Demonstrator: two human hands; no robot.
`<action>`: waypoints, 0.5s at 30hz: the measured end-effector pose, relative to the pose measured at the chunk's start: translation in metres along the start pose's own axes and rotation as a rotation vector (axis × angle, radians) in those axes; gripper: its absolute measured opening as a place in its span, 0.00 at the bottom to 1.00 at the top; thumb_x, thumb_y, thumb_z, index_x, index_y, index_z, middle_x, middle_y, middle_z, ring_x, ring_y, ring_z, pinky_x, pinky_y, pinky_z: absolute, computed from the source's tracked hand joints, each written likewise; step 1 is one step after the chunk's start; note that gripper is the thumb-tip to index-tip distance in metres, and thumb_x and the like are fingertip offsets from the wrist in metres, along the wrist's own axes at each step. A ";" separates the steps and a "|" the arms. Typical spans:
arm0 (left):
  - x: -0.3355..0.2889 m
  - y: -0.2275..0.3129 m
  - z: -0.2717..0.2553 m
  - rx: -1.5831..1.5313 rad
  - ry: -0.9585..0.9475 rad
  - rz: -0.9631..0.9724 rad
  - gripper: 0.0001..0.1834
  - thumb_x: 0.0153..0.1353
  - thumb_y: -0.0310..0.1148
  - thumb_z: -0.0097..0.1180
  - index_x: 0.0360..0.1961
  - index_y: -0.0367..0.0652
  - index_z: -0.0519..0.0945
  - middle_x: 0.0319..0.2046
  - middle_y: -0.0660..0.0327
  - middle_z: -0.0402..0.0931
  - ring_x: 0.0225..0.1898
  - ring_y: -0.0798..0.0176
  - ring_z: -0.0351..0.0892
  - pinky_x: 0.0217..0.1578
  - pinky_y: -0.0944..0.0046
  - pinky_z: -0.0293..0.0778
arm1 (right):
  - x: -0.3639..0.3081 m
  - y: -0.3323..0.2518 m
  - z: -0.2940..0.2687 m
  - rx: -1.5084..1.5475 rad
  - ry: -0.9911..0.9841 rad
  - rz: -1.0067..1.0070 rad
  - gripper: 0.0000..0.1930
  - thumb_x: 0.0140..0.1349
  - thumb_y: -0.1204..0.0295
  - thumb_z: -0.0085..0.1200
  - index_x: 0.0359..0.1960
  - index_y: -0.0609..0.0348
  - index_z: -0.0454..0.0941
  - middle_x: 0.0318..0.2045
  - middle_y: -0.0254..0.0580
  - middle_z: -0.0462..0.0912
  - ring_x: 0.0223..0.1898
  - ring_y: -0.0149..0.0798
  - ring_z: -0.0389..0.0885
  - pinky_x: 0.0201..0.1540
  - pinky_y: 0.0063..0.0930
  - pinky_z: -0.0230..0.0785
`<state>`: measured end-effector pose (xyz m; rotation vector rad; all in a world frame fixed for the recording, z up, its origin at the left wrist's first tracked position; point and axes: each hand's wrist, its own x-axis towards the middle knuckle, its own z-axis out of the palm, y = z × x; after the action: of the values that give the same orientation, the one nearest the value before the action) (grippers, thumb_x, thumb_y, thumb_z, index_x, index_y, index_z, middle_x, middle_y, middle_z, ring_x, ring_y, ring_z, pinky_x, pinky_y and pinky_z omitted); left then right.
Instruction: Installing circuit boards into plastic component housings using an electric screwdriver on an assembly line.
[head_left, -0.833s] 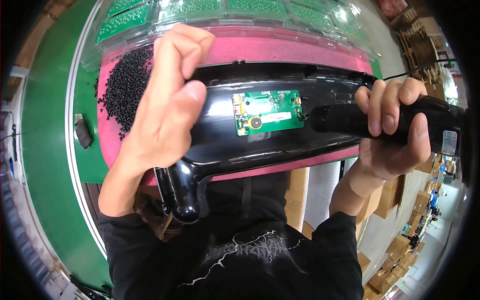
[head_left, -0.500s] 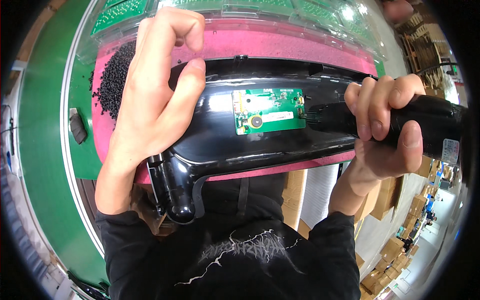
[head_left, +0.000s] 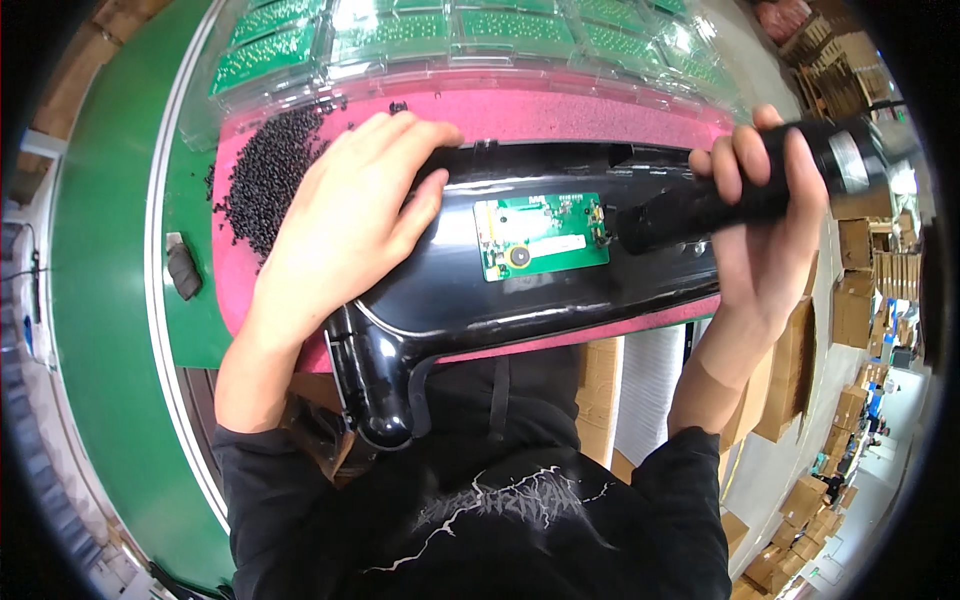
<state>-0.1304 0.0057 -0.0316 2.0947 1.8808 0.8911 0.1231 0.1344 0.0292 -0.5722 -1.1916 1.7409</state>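
Observation:
A glossy black plastic housing [head_left: 560, 310] lies across the pink mat, with a rounded tube-like end at its lower left. Inside it sits a green circuit board [head_left: 545, 235] with a round dark component. My left hand [head_left: 350, 200] rests over the housing's left part, fingers at the far rim and thumb on the inner side, holding it. My right hand [head_left: 765, 215] is wrapped around a black electric screwdriver [head_left: 690, 215], a thick cylinder with a pale label. Its narrow end is beside the board's right edge; whether the tip touches is hidden.
Left of the housing, a heap of tiny black screws [head_left: 265, 185] spreads over the pink mat [head_left: 560, 120]. Clear plastic trays [head_left: 430, 75] of green boards line the back. A dark wrapped piece [head_left: 183, 270] lies on the green table [head_left: 110, 300]. Cardboard boxes [head_left: 790, 370] stand to the right.
My left hand has come down from a raised, curled-finger pose to the housing's far rim. The screwdriver's rear end has swung upward in my right hand. The whole view has shifted slightly.

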 end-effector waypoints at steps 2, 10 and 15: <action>-0.003 -0.002 -0.002 -0.011 0.029 0.045 0.14 0.58 0.26 0.59 0.46 0.36 0.77 0.39 0.49 0.76 0.42 0.44 0.77 0.45 0.54 0.73 | 0.016 -0.009 -0.023 0.344 0.092 0.178 0.15 0.65 0.70 0.56 0.49 0.66 0.71 0.35 0.39 0.76 0.42 0.39 0.77 0.52 0.37 0.70; 0.000 0.021 -0.004 0.021 -0.268 -0.013 0.09 0.59 0.32 0.60 0.32 0.35 0.79 0.31 0.52 0.73 0.35 0.42 0.77 0.36 0.51 0.74 | -0.039 -0.027 -0.040 0.231 0.364 -0.061 0.26 0.63 0.78 0.53 0.61 0.72 0.59 0.55 0.50 0.67 0.52 0.45 0.72 0.57 0.54 0.72; -0.003 0.041 -0.023 0.011 -0.058 0.083 0.10 0.53 0.19 0.62 0.38 0.32 0.84 0.33 0.54 0.74 0.30 0.54 0.77 0.35 0.61 0.73 | -0.087 -0.038 -0.097 -0.782 0.582 -1.146 0.24 0.58 0.84 0.52 0.57 0.65 0.62 0.52 0.49 0.66 0.46 0.37 0.70 0.47 0.32 0.71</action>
<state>-0.1084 -0.0098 0.0068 2.1956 1.7864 0.8296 0.2554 0.1083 0.0119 -0.5859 -1.3207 0.0951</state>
